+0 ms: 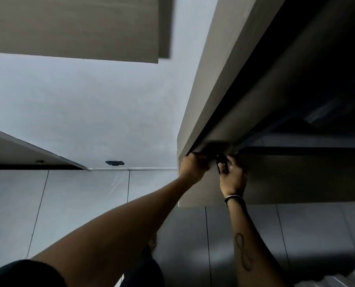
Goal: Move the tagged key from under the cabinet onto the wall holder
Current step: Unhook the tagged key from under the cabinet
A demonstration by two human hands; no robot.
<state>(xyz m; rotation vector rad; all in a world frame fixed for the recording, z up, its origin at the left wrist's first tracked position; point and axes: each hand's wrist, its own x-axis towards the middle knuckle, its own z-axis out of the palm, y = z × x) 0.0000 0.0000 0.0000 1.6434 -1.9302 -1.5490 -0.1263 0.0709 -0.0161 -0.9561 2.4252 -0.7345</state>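
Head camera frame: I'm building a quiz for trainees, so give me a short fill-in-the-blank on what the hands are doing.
1. Both hands reach up to the underside of the ____ cabinet.
2. The right hand holds a small ____ object.
3. A band sits on the ____ wrist.

Missing words: grey; black; right

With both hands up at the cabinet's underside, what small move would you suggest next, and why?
Probably draw the right hand down and away from the cabinet. Its fingers already close on a small dark object, likely the tagged key, just below the edge, while the left hand grips the lip. No wall holder is in view.
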